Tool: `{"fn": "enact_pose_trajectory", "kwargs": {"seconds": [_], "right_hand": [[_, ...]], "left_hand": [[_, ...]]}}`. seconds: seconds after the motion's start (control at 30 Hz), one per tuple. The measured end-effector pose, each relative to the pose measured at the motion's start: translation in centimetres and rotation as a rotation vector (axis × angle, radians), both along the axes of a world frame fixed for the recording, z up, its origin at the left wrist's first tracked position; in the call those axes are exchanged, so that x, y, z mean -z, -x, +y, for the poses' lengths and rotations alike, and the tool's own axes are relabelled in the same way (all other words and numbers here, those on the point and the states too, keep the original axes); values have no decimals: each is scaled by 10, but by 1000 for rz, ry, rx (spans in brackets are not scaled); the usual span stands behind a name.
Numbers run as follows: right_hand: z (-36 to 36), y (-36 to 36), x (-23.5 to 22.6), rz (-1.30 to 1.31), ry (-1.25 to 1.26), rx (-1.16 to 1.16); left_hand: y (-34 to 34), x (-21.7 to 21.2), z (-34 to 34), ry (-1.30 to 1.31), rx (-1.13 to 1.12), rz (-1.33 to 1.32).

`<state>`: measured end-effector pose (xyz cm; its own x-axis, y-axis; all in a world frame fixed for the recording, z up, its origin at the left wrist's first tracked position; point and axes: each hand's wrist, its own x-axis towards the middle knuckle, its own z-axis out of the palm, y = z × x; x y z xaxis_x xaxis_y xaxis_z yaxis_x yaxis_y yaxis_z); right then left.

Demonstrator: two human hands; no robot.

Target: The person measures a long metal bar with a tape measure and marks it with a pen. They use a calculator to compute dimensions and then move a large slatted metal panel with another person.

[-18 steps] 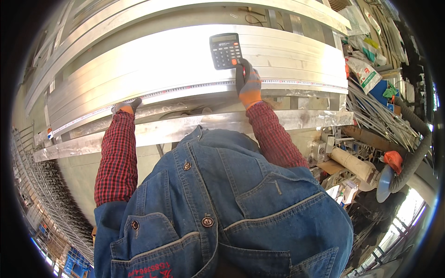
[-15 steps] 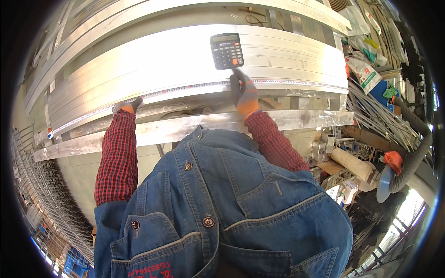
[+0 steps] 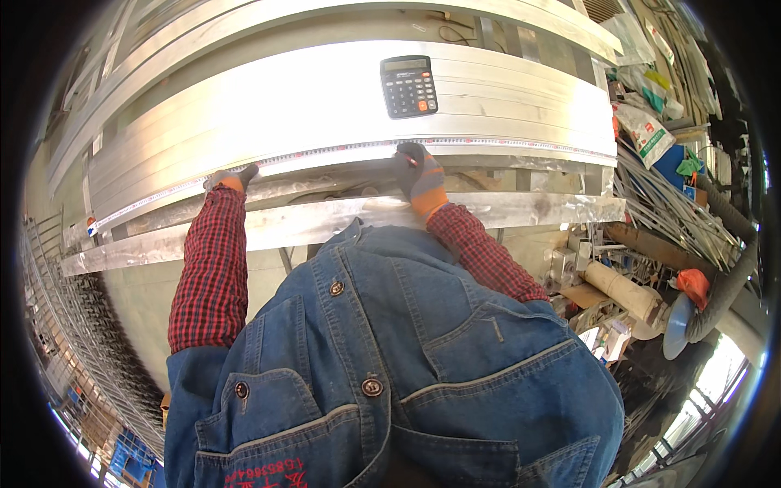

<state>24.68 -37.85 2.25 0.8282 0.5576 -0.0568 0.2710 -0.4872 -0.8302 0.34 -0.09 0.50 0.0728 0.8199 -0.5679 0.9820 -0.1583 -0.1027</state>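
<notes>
Both gloved: left hand (image 3: pixel 230 178) and right hand (image 3: pixel 419 169) pressing tape measure (image 3: pixel 325 154) flat along aluminium profiles (image 3: pixel 268 114), fingers together; calculator (image 3: pixel 408 86) parked within reach.

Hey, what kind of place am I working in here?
Most likely a metal or aluminium fabrication workshop. Long silvery metal profiles lie stacked on the bench with a measuring tape stretched along them, a calculator sits on top, and loose metal rods lie piled at the right.
</notes>
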Motion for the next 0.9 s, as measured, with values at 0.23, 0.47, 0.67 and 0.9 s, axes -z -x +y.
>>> {"fn": "enact_pose_trajectory", "kwargs": {"seconds": [0.23, 0.47, 0.67, 0.9], "right_hand": [[0, 0, 8, -36, -51, -45], [-1, -1, 9, -51, -3, -51], [8, -2, 0, -112, 17, -47], [26, 1, -7, -71, 60, -80]], "left_hand": [[-1, 4, 1, 8, -50, -12], [-14, -12, -7, 42, -56, 51], [-11, -13, -4, 83, 44, 47], [-3, 4, 0, 25, 51, 58]]}}
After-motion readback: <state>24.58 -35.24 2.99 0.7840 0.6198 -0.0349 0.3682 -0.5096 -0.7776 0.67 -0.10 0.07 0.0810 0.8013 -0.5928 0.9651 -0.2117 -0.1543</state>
